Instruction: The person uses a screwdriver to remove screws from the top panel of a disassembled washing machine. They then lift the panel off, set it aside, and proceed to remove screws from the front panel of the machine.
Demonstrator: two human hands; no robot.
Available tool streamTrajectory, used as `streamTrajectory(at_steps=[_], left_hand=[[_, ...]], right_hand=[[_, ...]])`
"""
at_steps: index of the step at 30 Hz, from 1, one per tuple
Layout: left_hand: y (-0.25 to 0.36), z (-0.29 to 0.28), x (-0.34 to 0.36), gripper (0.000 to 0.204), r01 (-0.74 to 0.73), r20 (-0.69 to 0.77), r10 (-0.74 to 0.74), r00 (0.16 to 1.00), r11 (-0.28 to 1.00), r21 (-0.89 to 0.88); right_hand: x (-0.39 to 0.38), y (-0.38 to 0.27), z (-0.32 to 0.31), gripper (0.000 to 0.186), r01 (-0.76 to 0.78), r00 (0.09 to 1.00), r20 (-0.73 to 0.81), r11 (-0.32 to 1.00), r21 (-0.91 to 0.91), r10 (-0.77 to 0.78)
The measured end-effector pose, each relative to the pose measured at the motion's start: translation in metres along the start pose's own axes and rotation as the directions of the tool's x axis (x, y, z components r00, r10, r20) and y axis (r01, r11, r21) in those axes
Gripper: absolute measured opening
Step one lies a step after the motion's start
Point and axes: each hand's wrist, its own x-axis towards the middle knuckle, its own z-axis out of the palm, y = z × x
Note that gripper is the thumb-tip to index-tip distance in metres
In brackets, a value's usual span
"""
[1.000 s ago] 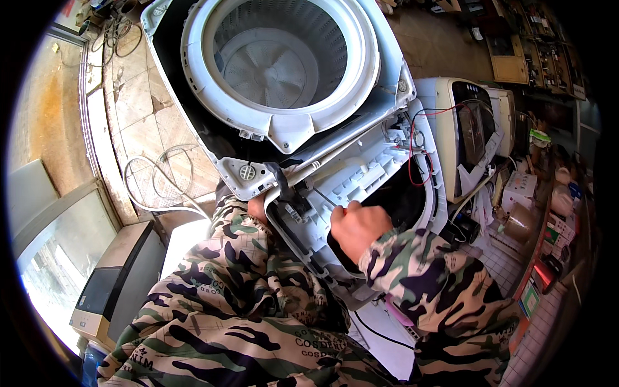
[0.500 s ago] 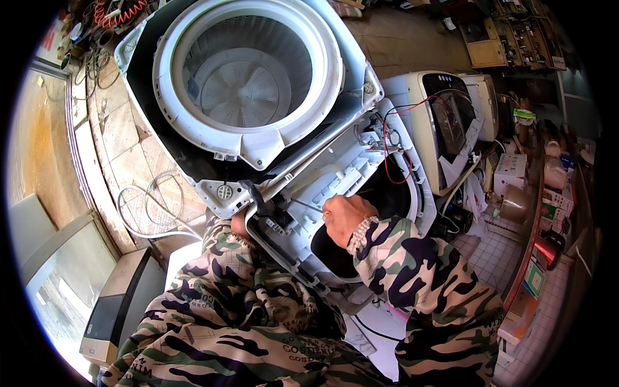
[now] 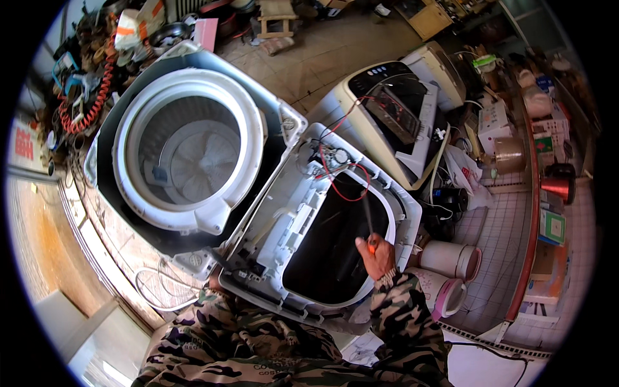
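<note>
My right hand is closed around a screwdriver, whose orange-red handle shows at the fingers and whose long shaft points away from me. It is over the right side of the dark opening in a washing machine's white top cover. My left hand shows only as a sliver of skin by the cover's near left corner; its fingers are hidden. Left of the cover stands the opened washing machine with its round white tub bare. A red wire loops over the cover's far end, near a small round part.
A beige washing machine stands beyond the cover, with a dark boxy device on top. Buckets and a plastic bag lie to the right. A red coiled hose is at far left, a pale looped hose nearer.
My right hand has moved right, off the cover's white inner panel to the opening's right side, with the screwdriver now pointing away. The view has shifted, showing more of the floor and far clutter.
</note>
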Motion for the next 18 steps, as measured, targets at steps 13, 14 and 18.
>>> streamTrajectory(at_steps=[13,14,18], left_hand=[[-0.003,-0.033,-0.009,0.059,-0.172,0.208,-0.009,0.978,0.526,0.833],[-0.001,-0.03,-0.011,0.058,-0.147,0.176,-0.004,0.984,0.534,0.833],[0.016,0.0,-0.015,0.057,-0.099,0.147,0.015,0.989,0.808,0.58]], right_hand=[[0.236,0.077,0.04,0.035,-0.111,0.99,-0.094,0.992,-0.065,0.105],[0.241,0.081,0.046,0.033,-0.079,0.994,-0.082,0.992,-0.099,0.071],[0.238,0.092,0.049,0.029,-0.015,0.996,-0.093,0.989,-0.144,0.001]])
